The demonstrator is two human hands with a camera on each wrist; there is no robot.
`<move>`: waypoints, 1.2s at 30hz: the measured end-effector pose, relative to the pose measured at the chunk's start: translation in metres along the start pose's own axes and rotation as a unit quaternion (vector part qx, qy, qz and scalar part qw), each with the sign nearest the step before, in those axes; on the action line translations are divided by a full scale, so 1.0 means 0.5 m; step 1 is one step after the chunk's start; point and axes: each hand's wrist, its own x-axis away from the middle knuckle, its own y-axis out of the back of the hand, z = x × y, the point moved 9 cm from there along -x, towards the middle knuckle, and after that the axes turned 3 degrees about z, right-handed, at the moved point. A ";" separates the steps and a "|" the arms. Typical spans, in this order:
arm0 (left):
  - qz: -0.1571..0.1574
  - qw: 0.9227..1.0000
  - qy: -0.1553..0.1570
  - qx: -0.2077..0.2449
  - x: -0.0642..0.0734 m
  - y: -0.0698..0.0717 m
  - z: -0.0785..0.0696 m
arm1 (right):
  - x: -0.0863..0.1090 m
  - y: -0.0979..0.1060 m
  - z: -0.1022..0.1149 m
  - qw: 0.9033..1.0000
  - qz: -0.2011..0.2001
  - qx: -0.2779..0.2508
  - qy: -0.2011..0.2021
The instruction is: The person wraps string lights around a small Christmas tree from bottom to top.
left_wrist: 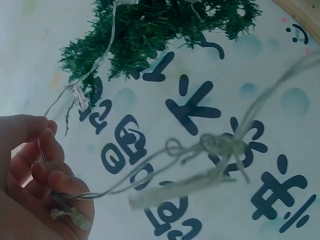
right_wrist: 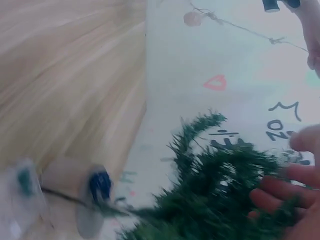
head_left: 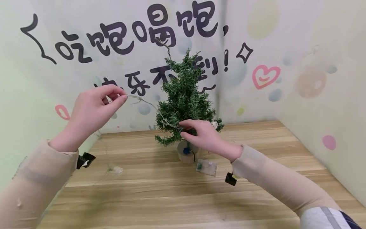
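Note:
A small green artificial Christmas tree (head_left: 184, 92) stands in a round wooden base (head_left: 183, 156). My left hand (head_left: 92, 109), left of the tree, pinches a thin clear string-light wire (head_left: 148, 103) between thumb and fingers. In the left wrist view, a small bulb (left_wrist: 77, 97) hangs on the wire beyond the fingertips, and another length of wire trails from the hand. The wire runs to the lower left branches. There my right hand (head_left: 204, 135) touches the foliage, its thumb and fingers parted. Whether these fingers touch the wire is hidden.
A clear battery box (head_left: 206, 167) lies on the wooden table (head_left: 160, 197) before the base. More string hangs below my left hand, with a clear ornament (head_left: 115, 170) on it. Behind the table stands a printed wall (head_left: 308, 114).

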 end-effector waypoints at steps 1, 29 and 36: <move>0.001 1.000 -0.005 -0.001 -0.001 0.000 -0.008 | 0.005 0.009 0.003 1.000 0.007 0.015 0.006; 0.165 0.984 -0.003 0.062 -0.061 -0.113 -0.118 | -0.113 0.138 0.120 0.933 0.100 -0.325 -0.120; 0.305 0.924 0.120 0.196 -0.027 -0.201 -0.017 | -0.110 0.175 0.107 0.941 0.063 -0.309 -0.124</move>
